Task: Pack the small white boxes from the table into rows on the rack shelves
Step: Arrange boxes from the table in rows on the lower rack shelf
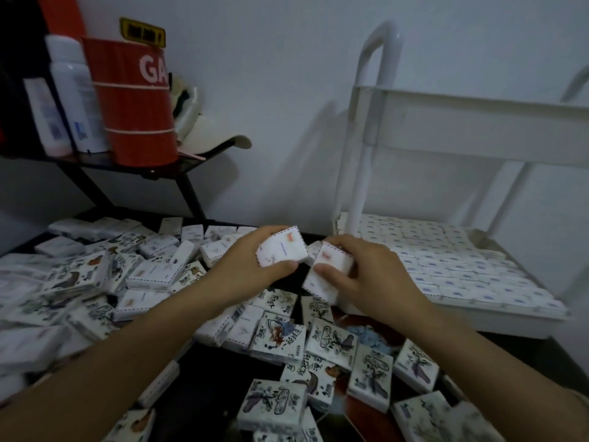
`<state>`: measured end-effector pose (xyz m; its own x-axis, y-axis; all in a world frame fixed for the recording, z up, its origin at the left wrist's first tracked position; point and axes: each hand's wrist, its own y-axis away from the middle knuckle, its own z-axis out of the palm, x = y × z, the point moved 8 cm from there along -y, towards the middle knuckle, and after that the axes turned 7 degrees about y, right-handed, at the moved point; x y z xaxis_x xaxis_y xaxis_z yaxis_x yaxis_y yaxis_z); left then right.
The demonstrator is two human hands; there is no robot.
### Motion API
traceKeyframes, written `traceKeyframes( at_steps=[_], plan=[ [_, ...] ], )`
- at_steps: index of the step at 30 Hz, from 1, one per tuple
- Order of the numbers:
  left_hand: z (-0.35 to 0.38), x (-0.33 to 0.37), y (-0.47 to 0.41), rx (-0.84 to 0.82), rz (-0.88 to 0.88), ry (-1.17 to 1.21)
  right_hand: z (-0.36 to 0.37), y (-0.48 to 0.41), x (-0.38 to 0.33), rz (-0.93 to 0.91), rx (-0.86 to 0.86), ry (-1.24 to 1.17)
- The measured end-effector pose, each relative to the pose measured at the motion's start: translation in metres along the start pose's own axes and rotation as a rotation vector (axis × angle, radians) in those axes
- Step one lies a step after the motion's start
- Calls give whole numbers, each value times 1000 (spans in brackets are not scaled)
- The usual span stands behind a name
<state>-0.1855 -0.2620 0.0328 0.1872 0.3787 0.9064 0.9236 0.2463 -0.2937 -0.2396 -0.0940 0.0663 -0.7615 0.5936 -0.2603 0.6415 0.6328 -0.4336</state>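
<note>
Here, on my feed, the white rack (366, 148) stands at the right. Its lower shelf (510, 317) is a shallow tray packed nearly full with shelved boxes (446, 266), which lie in tight, even rows with plain faces up. I see the upper shelf (478, 132) only from the side, so I cannot tell what it holds. At the upper left a dark shelf (95, 162) carries a red tub (137, 106) with two white bottles (75, 90) just beside it; the tub's inside is hidden from me.

The dark table (216, 378) is strewn with loose boxes (277, 341), some printed face up, some plain. Both hands are raised above that heap, just left of the lower shelf. The left hand (245, 272) curls round one small white box (280, 248), thumb on its near edge and fingers behind. The right hand (366, 279) grips a second box (331, 266), tilted, with the thumb pressed on its face. The two held boxes nearly touch at their inner corners.
</note>
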Motion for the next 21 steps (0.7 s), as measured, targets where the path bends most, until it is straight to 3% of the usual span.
traceKeyframes(
  at_steps=[7, 10, 14, 21],
  plan=[
    [69, 33, 8, -99, -38, 208, -11, 65, 57, 261, -260, -467],
    [104, 40, 6, -164, -111, 285, -24, 87, 79, 411, -241, -732],
    [148, 50, 0, -207, -176, 348, -42, 108, 113, 507, -196, -883],
    [225, 62, -23, -301, -165, 309, -60, 128, 173, 526, -77, -922]
  ],
)
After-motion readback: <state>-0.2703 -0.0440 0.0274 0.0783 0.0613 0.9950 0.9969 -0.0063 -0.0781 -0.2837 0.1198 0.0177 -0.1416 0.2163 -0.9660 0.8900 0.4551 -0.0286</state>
